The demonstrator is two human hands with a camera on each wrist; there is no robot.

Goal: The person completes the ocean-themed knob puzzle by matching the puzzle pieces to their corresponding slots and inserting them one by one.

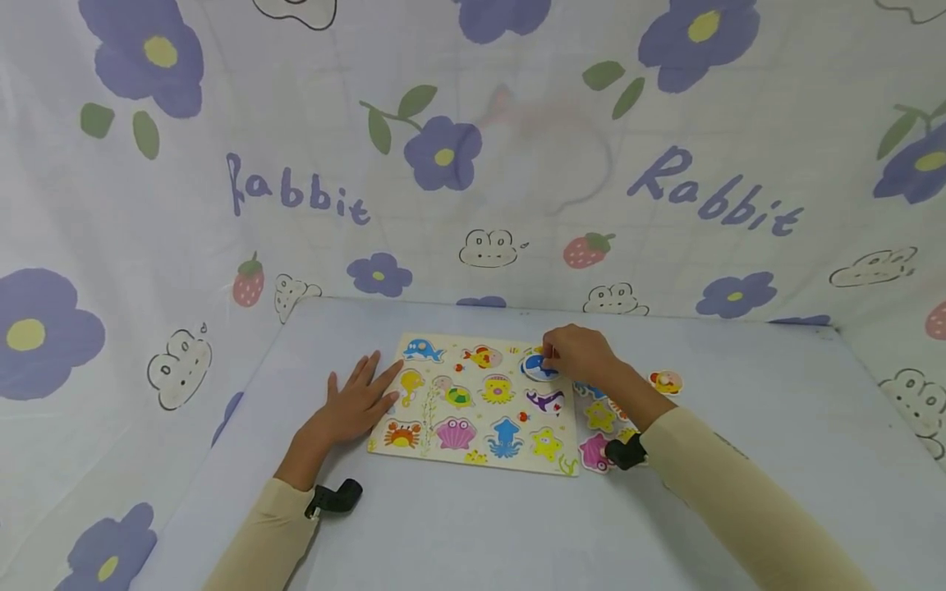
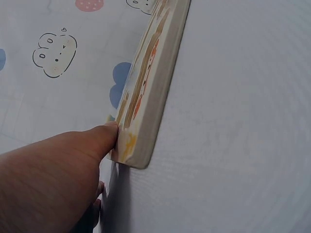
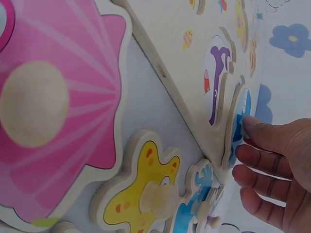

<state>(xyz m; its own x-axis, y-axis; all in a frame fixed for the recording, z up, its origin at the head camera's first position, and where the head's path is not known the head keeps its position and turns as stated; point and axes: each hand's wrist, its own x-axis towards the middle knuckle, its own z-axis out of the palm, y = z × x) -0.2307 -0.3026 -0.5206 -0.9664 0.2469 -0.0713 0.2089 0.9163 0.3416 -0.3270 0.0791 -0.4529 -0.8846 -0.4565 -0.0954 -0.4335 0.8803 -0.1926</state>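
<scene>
Two bare hands reach over a wooden puzzle board [image 1: 554,420] that lies on the pale bench [image 1: 458,525]. The right hand [image 1: 582,355] has its grip closed in a pinch on a blue whale piece [image 1: 534,368] at the board's upper right corner, above a purple whale picture [image 1: 545,400]. Seen from the right wrist, the thumb [image 3: 272,136] presses toward the face of that piece while the other visible fingers curl in below it; whatever knob they hold is hidden, and I cannot tell whether the piece sits flush in its recess. The right hand is bent down at the wrist, knuckles uppermost, its forearm slanting in from the lower right and passing over part of a cluster of loose pieces. Among these, just beside the board's right edge, are a pink shell piece [image 1: 594,453] and a yellow starfish piece [image 1: 599,416]; a small fish piece [image 1: 667,382] lies beyond the forearm. The left hand [image 1: 357,410] pinches nothing: its grip is spread wide, palm down, the fingers fanned over the board's left edge. From the left wrist, the thumb shows straight, its tip touching the board near a corner. Its forearm, in a beige sleeve [image 1: 262,533], rises from the lower left.
</scene>
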